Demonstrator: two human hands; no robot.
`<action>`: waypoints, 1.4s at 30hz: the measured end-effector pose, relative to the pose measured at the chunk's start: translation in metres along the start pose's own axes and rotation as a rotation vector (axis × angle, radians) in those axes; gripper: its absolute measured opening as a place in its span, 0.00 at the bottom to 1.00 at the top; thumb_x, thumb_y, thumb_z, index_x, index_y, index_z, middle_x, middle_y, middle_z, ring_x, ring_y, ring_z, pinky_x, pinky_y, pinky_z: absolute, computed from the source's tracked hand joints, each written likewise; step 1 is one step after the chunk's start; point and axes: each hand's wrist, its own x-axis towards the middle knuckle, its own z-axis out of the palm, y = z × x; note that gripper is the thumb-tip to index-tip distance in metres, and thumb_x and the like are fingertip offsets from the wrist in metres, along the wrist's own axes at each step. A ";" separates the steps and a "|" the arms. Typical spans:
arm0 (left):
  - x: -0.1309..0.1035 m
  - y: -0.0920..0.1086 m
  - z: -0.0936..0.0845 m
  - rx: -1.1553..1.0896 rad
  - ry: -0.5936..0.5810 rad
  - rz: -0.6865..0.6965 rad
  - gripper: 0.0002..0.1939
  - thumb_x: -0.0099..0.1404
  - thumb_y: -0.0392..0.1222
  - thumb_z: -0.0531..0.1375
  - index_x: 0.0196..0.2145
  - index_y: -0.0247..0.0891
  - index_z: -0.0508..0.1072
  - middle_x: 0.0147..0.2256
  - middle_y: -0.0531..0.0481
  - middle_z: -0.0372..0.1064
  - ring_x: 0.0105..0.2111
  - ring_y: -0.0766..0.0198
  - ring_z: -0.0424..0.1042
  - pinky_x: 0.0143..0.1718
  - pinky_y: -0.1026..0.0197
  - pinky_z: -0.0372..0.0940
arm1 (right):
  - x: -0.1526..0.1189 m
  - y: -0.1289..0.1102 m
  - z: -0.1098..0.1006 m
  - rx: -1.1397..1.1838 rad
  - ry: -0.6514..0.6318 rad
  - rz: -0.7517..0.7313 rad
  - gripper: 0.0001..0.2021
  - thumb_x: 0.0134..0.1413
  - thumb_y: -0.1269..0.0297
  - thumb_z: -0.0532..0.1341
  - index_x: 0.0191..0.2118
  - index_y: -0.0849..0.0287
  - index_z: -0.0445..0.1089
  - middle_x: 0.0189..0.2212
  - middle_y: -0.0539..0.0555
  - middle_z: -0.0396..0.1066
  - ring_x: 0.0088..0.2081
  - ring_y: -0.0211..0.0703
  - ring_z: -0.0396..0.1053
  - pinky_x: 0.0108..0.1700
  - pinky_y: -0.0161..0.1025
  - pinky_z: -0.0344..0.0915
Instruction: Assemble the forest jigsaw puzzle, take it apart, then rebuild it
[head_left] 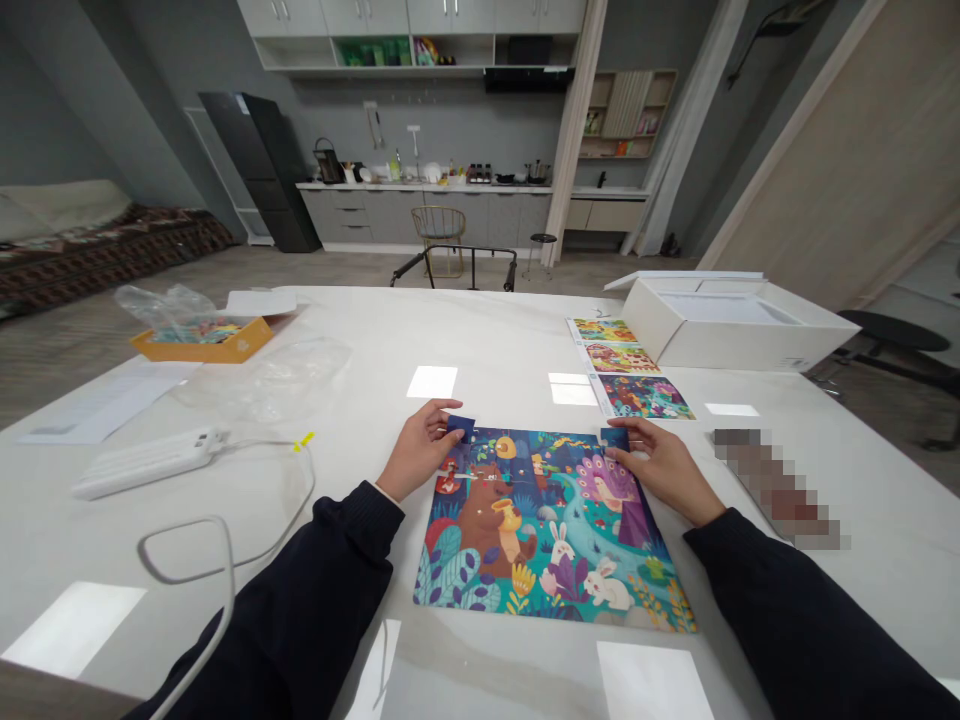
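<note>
A colourful jigsaw puzzle (551, 520) lies flat on the table in front of me, its picture showing a bear, white rabbits and a peacock in a forest. At its far left corner, my left hand (420, 447) pinches a dark blue puzzle piece (462, 426) between thumb and fingers. My right hand (664, 468) grips another dark blue puzzle piece (615, 437) at the far right corner. Both pieces sit at the puzzle's top edge; whether they are fully seated I cannot tell.
Picture sheets (645, 397) and an open white box (750, 335) stand at the back right. Left are a yellow box (206, 345), clear plastic wrap (289, 375), paper (109, 400) and a white power bank (150, 463) with a cable. A pixelated object (776, 490) lies right.
</note>
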 end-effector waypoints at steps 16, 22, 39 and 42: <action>0.000 -0.003 0.000 0.007 0.038 -0.009 0.16 0.59 0.39 0.67 0.46 0.38 0.78 0.36 0.46 0.77 0.38 0.57 0.77 0.37 0.59 0.72 | 0.027 -0.055 0.020 -0.470 -0.049 -0.163 0.17 0.49 0.63 0.68 0.46 0.59 0.77 0.43 0.62 0.80 0.41 0.56 0.77 0.47 0.52 0.72; 0.000 0.001 -0.001 -0.041 0.025 -0.004 0.18 0.59 0.41 0.68 0.47 0.37 0.77 0.36 0.46 0.78 0.39 0.56 0.78 0.40 0.58 0.72 | 0.016 -0.129 0.121 0.033 -0.385 -0.115 0.16 0.56 0.62 0.67 0.50 0.56 0.75 0.43 0.55 0.80 0.32 0.41 0.73 0.37 0.40 0.69; -0.005 0.006 0.002 0.052 0.022 0.107 0.10 0.61 0.36 0.65 0.41 0.37 0.80 0.37 0.46 0.79 0.37 0.57 0.77 0.44 0.55 0.72 | 0.018 -0.113 0.178 0.416 -0.455 0.014 0.11 0.51 0.64 0.67 0.41 0.57 0.71 0.33 0.51 0.79 0.31 0.44 0.76 0.34 0.39 0.72; -0.011 0.012 0.000 0.228 0.000 0.262 0.08 0.65 0.37 0.63 0.42 0.39 0.81 0.38 0.46 0.79 0.37 0.57 0.76 0.46 0.53 0.71 | 0.017 -0.114 0.178 0.406 -0.442 -0.013 0.09 0.52 0.65 0.65 0.40 0.57 0.73 0.36 0.52 0.80 0.38 0.46 0.78 0.40 0.40 0.73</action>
